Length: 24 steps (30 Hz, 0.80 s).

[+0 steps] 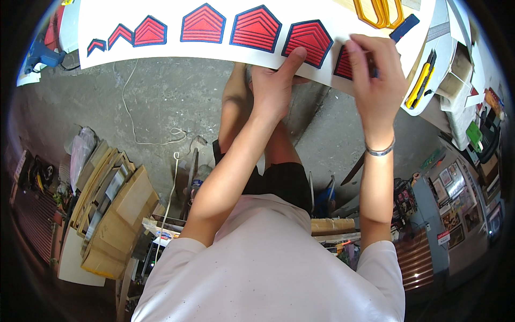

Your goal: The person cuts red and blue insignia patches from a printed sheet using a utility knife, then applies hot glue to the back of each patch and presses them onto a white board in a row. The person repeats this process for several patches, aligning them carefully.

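Note:
Along the near edge of a white sheet (123, 16) runs a row of several red chevron patches (203, 24) with dark blue borders. My left hand (271, 88) grips that edge, thumb on top beside a five-sided patch (308, 42), its other fingers hidden underneath. Over the rightmost patch (342, 64) is my right hand (378, 80), covering part of it. Its fingers are bent and blurred, and I cannot tell whether they pinch anything. Beyond it lie yellow scissors handles (378, 15) and a dark blue strip (405, 27).
A yellow box cutter (421, 86) lies on the right by a metal ruler (438, 31). A blue tool (43, 55) is at the far left. Below, a cord (131, 129) crosses the concrete floor (96, 102). Flattened cardboard (120, 222) leans at the lower left.

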Each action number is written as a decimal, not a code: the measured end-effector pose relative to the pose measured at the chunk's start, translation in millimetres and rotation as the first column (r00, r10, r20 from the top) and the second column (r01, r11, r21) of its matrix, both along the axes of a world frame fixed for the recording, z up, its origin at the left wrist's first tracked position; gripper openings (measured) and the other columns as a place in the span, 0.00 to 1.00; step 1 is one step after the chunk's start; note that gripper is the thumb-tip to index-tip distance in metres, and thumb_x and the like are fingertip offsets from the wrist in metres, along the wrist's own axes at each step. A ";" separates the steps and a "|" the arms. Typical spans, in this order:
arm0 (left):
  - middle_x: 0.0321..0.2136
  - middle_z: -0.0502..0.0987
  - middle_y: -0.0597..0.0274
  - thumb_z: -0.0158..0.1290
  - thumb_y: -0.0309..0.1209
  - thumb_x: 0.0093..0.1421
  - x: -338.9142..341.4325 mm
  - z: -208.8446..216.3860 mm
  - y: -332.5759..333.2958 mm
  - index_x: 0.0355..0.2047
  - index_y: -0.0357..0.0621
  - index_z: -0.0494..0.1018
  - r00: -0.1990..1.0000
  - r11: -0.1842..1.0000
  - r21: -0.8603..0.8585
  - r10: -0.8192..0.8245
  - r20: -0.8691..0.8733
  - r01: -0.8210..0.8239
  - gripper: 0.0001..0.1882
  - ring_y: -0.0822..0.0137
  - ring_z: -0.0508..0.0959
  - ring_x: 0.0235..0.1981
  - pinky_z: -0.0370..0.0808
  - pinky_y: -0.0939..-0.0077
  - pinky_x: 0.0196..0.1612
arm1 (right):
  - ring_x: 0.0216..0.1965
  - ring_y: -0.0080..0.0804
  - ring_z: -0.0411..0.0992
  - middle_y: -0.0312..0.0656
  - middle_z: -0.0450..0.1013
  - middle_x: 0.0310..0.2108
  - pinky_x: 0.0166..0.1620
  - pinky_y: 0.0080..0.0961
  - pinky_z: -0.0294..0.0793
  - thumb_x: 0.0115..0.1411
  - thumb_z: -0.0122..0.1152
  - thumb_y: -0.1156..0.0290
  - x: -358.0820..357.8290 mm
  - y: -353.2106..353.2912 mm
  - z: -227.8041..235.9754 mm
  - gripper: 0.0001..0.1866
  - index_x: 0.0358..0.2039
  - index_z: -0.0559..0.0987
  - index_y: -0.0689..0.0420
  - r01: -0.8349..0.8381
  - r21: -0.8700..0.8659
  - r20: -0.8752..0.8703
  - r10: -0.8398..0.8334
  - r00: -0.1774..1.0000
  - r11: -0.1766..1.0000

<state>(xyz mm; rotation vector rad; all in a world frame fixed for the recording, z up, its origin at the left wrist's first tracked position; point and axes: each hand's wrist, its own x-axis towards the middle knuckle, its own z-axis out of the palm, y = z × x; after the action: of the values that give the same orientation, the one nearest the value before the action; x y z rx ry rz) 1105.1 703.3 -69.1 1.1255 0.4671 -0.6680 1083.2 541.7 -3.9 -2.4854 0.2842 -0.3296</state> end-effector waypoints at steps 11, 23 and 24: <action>0.44 0.81 0.60 0.59 0.33 0.67 1.4 -1.9 3.0 0.53 0.41 0.74 1.000 1.000 -0.021 -0.007 -0.025 0.006 0.17 0.66 0.84 0.40 0.86 0.69 0.32 | 0.69 0.38 0.64 0.29 0.68 0.68 0.66 0.45 0.66 0.61 0.67 0.68 -9.9 22.2 -35.1 0.32 0.67 0.72 0.42 -0.256 -0.369 -0.214 0.187 0.959 0.893; 0.44 0.81 0.56 0.55 0.33 0.70 3.4 -5.2 4.6 0.55 0.39 0.71 0.999 0.999 -0.035 -0.006 -0.036 0.005 0.17 0.63 0.84 0.41 0.88 0.63 0.36 | 0.74 0.38 0.54 0.25 0.60 0.72 0.70 0.53 0.58 0.65 0.63 0.59 -12.8 23.2 -40.8 0.33 0.70 0.68 0.37 -0.274 -0.354 -0.262 0.186 0.947 0.894; 0.44 0.81 0.56 0.54 0.33 0.70 3.4 -5.4 4.7 0.55 0.39 0.71 1.000 1.000 -0.031 -0.003 -0.029 0.002 0.17 0.63 0.84 0.40 0.88 0.63 0.36 | 0.74 0.38 0.53 0.24 0.60 0.72 0.70 0.54 0.58 0.65 0.63 0.58 -12.9 23.0 -42.4 0.32 0.70 0.68 0.37 -0.276 -0.368 -0.265 0.184 0.946 0.888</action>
<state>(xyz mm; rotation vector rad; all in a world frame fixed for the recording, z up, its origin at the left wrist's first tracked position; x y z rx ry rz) 1108.5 708.0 -74.5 1.0888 0.4781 -0.6925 1070.2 564.7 -46.3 -2.9318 0.0016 -0.0016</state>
